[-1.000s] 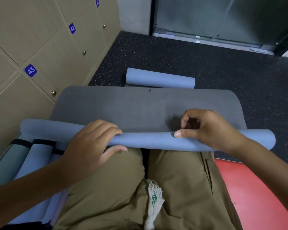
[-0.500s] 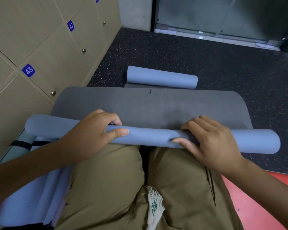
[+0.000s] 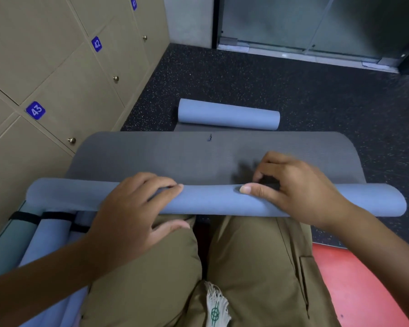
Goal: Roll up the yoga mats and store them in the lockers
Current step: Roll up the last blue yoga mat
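The right hand has re-curled, pinching the mat roll; the left hand grips it too, the flat mat's far edge near a second roll.

Dark speckled floor, glass doors at its far edge, grey wall at their left.

Lockers left; half-rolled mat across knees; second rolled mat beyond; strapped rolls lower left.
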Demonstrator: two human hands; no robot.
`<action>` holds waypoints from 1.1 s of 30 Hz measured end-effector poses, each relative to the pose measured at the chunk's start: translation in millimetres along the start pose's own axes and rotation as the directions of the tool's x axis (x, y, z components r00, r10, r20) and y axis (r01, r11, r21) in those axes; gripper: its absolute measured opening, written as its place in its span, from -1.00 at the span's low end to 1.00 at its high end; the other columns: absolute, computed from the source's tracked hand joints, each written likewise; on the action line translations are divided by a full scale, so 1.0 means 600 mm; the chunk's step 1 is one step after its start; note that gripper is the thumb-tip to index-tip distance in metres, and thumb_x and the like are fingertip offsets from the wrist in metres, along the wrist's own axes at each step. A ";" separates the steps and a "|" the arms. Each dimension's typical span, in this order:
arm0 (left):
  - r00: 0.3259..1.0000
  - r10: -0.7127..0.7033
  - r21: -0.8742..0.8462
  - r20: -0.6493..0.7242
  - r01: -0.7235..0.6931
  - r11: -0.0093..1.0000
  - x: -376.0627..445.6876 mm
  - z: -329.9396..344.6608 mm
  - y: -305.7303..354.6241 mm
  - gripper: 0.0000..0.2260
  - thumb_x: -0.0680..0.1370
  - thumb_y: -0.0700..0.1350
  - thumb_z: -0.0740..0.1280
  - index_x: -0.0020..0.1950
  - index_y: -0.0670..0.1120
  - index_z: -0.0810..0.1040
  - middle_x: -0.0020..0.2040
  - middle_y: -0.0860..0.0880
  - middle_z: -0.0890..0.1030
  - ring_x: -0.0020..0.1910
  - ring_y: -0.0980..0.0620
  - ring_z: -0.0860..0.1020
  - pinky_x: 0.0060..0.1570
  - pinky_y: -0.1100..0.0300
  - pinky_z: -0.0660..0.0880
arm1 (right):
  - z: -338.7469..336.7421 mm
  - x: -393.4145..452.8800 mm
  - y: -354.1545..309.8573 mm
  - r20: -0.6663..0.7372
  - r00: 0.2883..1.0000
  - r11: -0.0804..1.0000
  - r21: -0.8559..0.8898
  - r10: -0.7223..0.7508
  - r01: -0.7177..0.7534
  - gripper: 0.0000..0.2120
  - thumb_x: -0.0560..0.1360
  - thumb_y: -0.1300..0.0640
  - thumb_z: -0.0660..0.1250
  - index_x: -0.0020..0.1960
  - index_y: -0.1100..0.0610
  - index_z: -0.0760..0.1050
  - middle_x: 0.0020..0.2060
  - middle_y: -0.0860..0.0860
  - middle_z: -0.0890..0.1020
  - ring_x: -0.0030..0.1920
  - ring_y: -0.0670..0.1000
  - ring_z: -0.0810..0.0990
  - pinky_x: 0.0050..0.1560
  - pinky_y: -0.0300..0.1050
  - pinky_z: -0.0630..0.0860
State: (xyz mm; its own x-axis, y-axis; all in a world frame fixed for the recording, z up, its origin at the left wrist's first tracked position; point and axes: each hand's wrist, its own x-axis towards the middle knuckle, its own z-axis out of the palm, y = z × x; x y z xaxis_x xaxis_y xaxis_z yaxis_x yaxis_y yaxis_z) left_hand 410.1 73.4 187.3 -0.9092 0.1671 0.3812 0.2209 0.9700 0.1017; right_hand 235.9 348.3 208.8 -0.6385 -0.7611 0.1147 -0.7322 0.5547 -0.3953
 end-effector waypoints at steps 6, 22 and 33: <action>1.000 -0.008 -0.043 0.005 0.008 0.999 0.010 0.014 -0.014 -0.57 0.58 0.17 0.35 0.17 -0.17 0.70 0.07 -0.04 0.66 0.00 -0.10 0.58 0.00 0.00 0.51 | 0.025 -0.013 -0.016 -0.272 0.954 0.975 -0.209 -0.129 0.072 -0.58 0.67 -0.19 0.19 -0.12 0.10 0.58 -0.24 0.00 0.55 -0.20 0.09 0.50 -0.17 0.02 0.46; 0.897 -0.196 -0.435 0.395 0.371 0.821 0.116 0.004 -0.076 -0.68 0.46 0.34 0.27 0.02 0.20 0.65 -0.01 0.23 0.64 0.04 0.17 0.60 0.06 0.20 0.43 | 0.029 0.013 0.012 -0.196 0.973 0.972 -0.225 -0.119 0.073 -0.50 0.68 -0.27 0.05 -0.03 0.06 0.60 -0.23 -0.05 0.56 -0.23 0.05 0.52 -0.24 -0.02 0.43; 0.993 -0.117 -0.131 -0.001 0.116 0.985 0.076 0.041 -0.032 -0.47 0.56 0.27 0.35 0.31 -0.12 0.65 0.19 0.00 0.63 0.14 -0.09 0.60 0.15 0.02 0.52 | 0.007 0.068 0.029 0.032 0.994 0.995 0.013 0.103 -0.103 -0.45 0.51 -0.50 0.01 -0.04 -0.15 0.59 -0.08 -0.21 0.52 0.02 -0.14 0.40 -0.07 -0.18 0.41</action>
State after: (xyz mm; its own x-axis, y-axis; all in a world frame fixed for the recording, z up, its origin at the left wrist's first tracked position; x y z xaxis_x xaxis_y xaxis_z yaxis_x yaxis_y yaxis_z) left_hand 355.9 66.5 180.3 -0.9286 0.0522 0.3675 0.1584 0.9511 0.2651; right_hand 198.2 325.9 202.9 -0.7025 -0.7103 0.0441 -0.6591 0.6259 -0.4170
